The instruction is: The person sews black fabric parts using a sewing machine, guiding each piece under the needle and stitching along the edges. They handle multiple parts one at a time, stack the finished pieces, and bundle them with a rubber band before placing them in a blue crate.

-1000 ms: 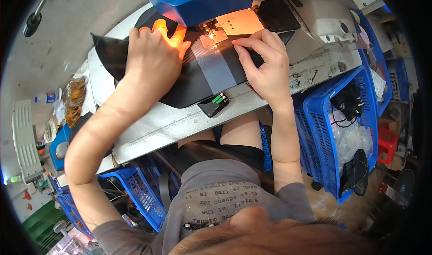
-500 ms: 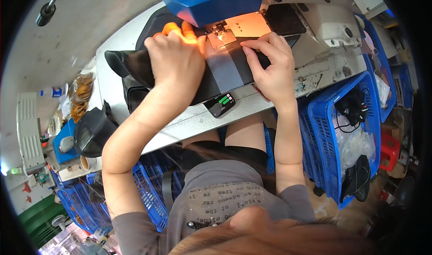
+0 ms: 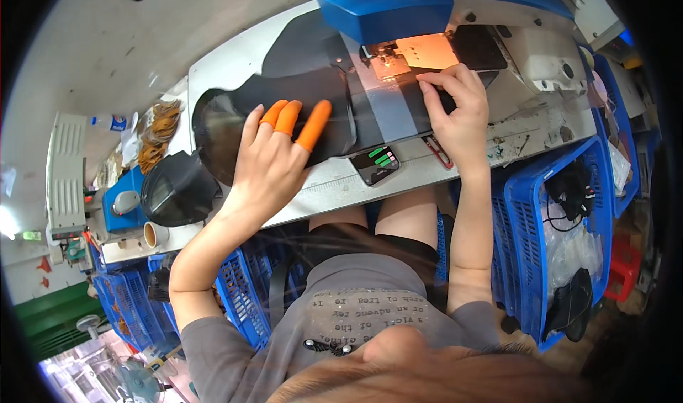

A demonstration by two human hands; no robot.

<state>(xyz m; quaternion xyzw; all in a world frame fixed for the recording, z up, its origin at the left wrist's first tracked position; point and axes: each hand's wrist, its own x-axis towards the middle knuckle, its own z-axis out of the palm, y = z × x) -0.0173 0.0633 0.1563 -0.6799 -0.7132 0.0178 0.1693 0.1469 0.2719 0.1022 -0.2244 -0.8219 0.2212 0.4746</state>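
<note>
My left hand (image 3: 274, 157) lies on a black sheet-like piece (image 3: 302, 47), its fingers spread; several fingertips wear orange finger cots. The piece is wide and curved, and it spreads left of the sewing machine (image 3: 384, 12). A greyish band (image 3: 393, 115) crosses the black material below the lit presser foot (image 3: 385, 53). Just right of the foot, my right hand (image 3: 461, 122) is closed, thumb and forefinger tips together low over the dark material. Whatever lies between those tips is too small to tell.
A phone (image 3: 376, 165) with a lit screen and a red-handled tool (image 3: 437, 152) lie along the table's front edge. Blue crates (image 3: 523, 253) stand at the right. A black moulded piece (image 3: 174, 189), a paper cup (image 3: 154, 234) and a bottle (image 3: 110, 123) are at the left.
My left hand has moved away from the presser foot, down and left, and its curled fingers have spread. The bunched black piece now lies flatter. My right hand keeps its pinch near the foot.
</note>
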